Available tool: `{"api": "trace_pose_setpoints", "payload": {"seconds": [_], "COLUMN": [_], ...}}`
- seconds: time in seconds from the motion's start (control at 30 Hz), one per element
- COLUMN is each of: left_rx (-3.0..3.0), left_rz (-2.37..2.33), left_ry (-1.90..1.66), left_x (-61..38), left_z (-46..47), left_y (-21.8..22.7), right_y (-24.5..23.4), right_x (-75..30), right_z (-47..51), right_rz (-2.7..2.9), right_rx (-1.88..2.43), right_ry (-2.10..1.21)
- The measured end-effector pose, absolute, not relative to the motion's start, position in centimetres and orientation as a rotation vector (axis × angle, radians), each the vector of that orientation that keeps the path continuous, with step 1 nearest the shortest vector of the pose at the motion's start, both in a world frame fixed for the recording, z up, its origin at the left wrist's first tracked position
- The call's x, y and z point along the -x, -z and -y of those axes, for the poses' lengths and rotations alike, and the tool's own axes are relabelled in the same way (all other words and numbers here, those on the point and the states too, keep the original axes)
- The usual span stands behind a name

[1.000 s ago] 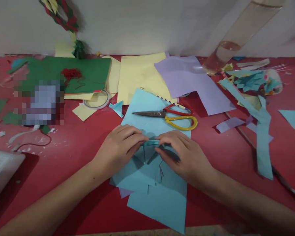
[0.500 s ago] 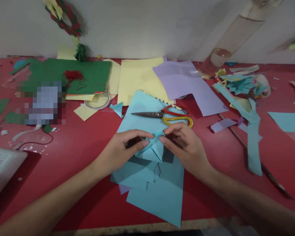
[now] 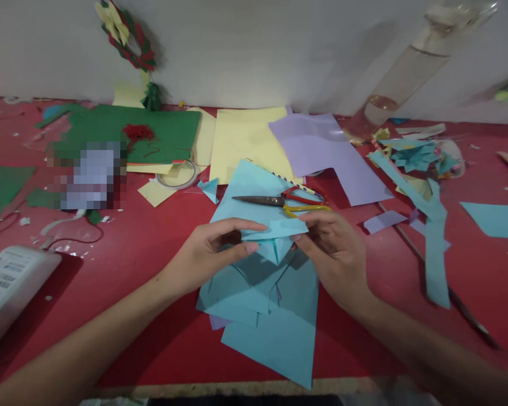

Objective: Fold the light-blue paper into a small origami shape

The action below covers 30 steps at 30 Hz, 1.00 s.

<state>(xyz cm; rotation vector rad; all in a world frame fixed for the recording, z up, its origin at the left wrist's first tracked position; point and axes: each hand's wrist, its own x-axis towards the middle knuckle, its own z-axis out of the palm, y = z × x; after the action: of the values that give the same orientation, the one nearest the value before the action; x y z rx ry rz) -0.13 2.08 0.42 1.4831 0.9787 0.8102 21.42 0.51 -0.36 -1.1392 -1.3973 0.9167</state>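
Note:
A small folded light-blue paper piece (image 3: 274,238) is held up just above the table between both hands. My left hand (image 3: 209,248) pinches its left end with thumb and fingers. My right hand (image 3: 334,254) pinches its right end. Beneath them lies a pile of light-blue paper sheets (image 3: 271,316) on the red table (image 3: 144,248). Scissors (image 3: 285,202) with red and yellow handles rest on the blue sheet just beyond my hands.
Yellow paper (image 3: 241,138), purple paper (image 3: 322,149) and green paper (image 3: 122,129) lie at the back. A tape ring (image 3: 178,175) sits left of centre. Blue strips and scraps (image 3: 432,225) lie right, a clear bottle (image 3: 402,67) leans on the wall, a white container (image 3: 8,282) stands left.
The folded blue piece was pressed flat on the pile, then lifted; both hands now hold it spread out above the sheets. The view has shifted slightly.

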Motion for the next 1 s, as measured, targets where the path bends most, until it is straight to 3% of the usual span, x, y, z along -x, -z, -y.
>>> {"api": "trace_pose_setpoints", "payload": {"seconds": [0.5, 0.73, 1.0], "left_rx": [-1.651, -1.449, -1.523], "left_rz": [-1.089, -1.060, -1.056], "left_ry": [-0.936, -0.971, -1.065], "left_x": [0.0, 0.0, 0.6], "left_z": [-1.9, -1.7, -1.9], "left_y": [-0.6, -0.6, -0.6], "right_y": [0.4, -0.5, -0.7], "right_x": [-21.2, -19.7, -18.3], "right_z": [-0.5, 0.1, -0.5], "right_rz": [1.600, 1.468, 1.332], "right_rx": [1.211, 1.303, 1.203], "right_ry": [-0.921, -0.895, -1.186]}}
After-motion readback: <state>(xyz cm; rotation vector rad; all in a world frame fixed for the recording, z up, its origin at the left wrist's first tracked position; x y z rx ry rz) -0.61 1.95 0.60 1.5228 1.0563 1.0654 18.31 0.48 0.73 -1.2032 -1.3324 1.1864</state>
